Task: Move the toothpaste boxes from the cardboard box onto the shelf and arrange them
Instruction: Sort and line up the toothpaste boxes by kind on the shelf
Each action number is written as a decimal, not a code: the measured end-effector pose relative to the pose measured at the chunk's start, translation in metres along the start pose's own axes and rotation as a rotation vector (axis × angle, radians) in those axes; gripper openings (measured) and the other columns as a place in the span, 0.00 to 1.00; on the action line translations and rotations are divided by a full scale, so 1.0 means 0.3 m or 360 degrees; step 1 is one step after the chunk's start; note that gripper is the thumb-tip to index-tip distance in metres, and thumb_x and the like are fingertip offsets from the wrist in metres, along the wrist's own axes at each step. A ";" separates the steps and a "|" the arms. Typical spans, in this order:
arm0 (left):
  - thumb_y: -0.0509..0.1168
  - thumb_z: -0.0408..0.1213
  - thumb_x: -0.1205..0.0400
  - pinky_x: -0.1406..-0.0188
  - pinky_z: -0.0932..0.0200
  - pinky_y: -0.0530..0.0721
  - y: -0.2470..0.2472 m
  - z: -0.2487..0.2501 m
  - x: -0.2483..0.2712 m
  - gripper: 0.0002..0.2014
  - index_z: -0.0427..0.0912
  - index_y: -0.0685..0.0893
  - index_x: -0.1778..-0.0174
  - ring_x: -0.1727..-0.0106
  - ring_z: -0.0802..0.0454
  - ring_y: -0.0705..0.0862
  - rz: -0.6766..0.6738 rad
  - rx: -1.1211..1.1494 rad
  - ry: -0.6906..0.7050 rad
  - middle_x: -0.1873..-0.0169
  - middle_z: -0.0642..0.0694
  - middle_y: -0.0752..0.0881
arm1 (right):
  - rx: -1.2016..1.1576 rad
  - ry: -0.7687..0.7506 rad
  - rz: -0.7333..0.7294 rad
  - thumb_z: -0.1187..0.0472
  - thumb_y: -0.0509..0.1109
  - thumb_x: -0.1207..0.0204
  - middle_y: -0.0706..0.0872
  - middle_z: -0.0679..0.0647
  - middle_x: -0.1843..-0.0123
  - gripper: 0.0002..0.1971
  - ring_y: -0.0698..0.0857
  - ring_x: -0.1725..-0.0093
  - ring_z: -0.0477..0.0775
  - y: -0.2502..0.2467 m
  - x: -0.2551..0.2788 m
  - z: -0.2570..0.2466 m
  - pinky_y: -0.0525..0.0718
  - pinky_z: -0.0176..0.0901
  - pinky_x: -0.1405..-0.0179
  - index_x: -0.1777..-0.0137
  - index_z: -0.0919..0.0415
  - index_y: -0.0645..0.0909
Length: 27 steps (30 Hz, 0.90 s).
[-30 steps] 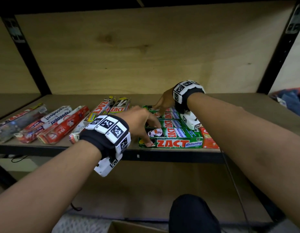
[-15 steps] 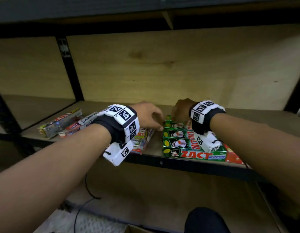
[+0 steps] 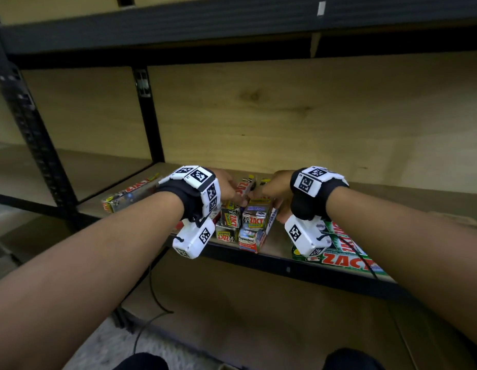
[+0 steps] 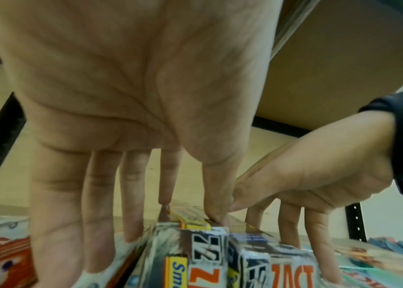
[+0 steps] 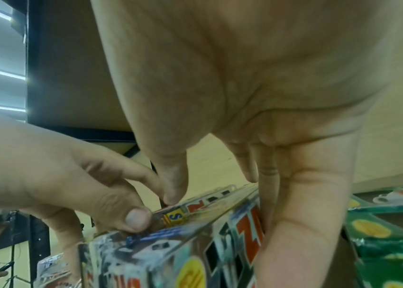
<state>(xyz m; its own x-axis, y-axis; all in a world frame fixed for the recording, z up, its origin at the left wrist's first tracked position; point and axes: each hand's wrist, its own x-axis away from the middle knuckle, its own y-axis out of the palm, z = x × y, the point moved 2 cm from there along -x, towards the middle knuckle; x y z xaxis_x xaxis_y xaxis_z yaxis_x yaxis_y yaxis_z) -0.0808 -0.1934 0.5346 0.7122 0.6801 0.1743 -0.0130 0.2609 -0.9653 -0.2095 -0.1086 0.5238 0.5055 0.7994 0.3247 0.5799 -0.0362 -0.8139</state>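
Observation:
A small stack of toothpaste boxes, ZACT Smokers and Pepsodent, stands end-on at the middle of the wooden shelf. My left hand flanks its left side and my right hand its right side. In the left wrist view the left hand has straight fingers down the left of the stack and its thumb on the top box. The right hand lays straight fingers along the stack's right face, thumb tip on top. Flat green ZACT boxes lie to the right.
More toothpaste boxes lie at the shelf's left end. A black upright post stands behind them, and a dark upper shelf beam runs overhead. A cable hangs below the shelf edge. The green boxes sit close beside my right fingers.
Both hands have left the green ZACT boxes and moved left to the mixed stack. The head view has tilted upward and now shows the upper shelf beam.

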 end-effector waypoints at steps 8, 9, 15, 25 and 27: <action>0.83 0.53 0.38 0.47 0.43 0.89 0.022 -0.037 -0.042 0.35 0.45 0.83 0.36 0.48 0.43 0.88 0.0011 0.0438 -0.0114 0.46 0.44 0.86 | 0.0016 -0.0001 -0.0062 0.46 0.72 0.20 0.80 0.57 0.29 0.26 0.83 0.32 0.60 0.045 -0.007 -0.005 0.81 0.54 0.29 0.27 0.60 0.77; 0.83 0.52 0.39 0.46 0.43 0.89 0.023 -0.044 -0.043 0.35 0.46 0.83 0.36 0.49 0.43 0.88 0.0013 0.0513 -0.0125 0.47 0.45 0.86 | 0.0013 0.0001 -0.0065 0.46 0.71 0.20 0.80 0.58 0.29 0.26 0.83 0.32 0.60 0.046 -0.010 -0.005 0.80 0.53 0.29 0.26 0.60 0.77; 0.84 0.45 0.41 0.46 0.41 0.89 0.033 -0.077 -0.044 0.33 0.42 0.86 0.40 0.47 0.40 0.89 0.0030 0.0816 -0.0162 0.48 0.42 0.88 | -0.0057 0.0039 -0.0038 0.43 0.74 0.24 0.83 0.57 0.42 0.21 0.86 0.39 0.61 0.056 -0.009 -0.008 0.84 0.56 0.32 0.41 0.56 0.77; 0.81 0.31 0.31 0.49 0.38 0.89 -0.055 -0.246 -0.015 0.19 0.38 0.88 0.44 0.51 0.38 0.91 0.0355 0.1099 -0.0209 0.53 0.38 0.90 | -0.0284 -0.0031 0.0010 0.56 0.71 0.19 0.81 0.57 0.55 0.08 0.85 0.51 0.61 0.047 -0.003 -0.080 0.82 0.61 0.32 0.54 0.61 0.80; 0.81 0.31 0.30 0.50 0.38 0.89 -0.078 -0.299 -0.010 0.19 0.39 0.88 0.44 0.53 0.38 0.91 0.0409 0.1121 -0.0255 0.55 0.39 0.90 | -0.0319 -0.0061 0.0065 0.53 0.72 0.20 0.82 0.56 0.56 0.10 0.86 0.48 0.63 0.047 -0.013 -0.119 0.84 0.63 0.36 0.57 0.59 0.80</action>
<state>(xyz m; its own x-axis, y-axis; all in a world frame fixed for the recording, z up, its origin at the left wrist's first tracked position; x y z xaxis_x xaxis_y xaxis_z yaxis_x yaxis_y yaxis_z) -0.0196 -0.2631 0.5392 0.5166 0.8553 0.0388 -0.6471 0.4197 -0.6365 -0.1804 -0.1335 0.5283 0.5088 0.8170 0.2714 0.6768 -0.1847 -0.7126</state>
